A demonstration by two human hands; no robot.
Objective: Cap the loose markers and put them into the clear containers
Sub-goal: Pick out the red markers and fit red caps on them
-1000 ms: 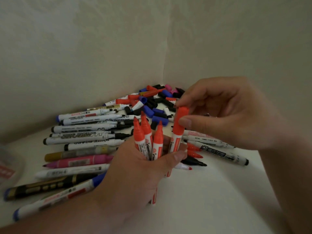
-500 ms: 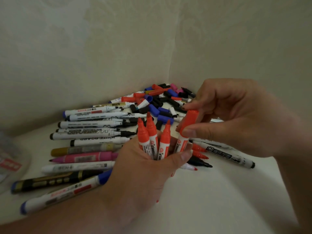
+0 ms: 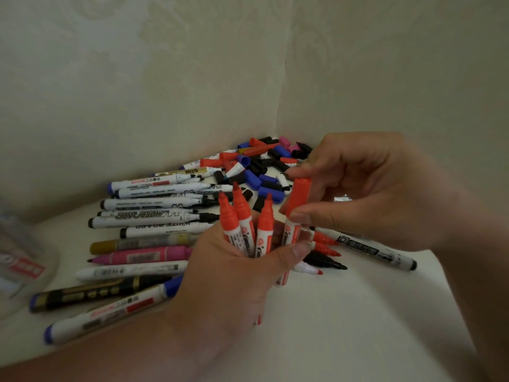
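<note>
My left hand [image 3: 234,274] grips a bunch of red markers [image 3: 242,224] upright; three show bare red tips. The fourth marker in the bunch [image 3: 292,235] wears a red cap [image 3: 299,197], and my right hand [image 3: 371,188] pinches that cap between thumb and fingers. Loose uncapped markers [image 3: 154,221] lie in a row on the white surface to the left. A pile of loose caps [image 3: 261,172] in blue, black, red and pink sits in the corner behind. A clear container [image 3: 19,260] shows blurred at the left edge.
Walls meet in a corner just behind the cap pile. More uncapped markers [image 3: 371,249], red, black and white, lie under my right hand. A black and gold marker [image 3: 91,293] and a blue-ended marker [image 3: 104,315] lie near my left forearm.
My right hand has kept its pinch on the red cap atop the fourth marker. The view shifted slightly, bringing the clear container in at the left.
</note>
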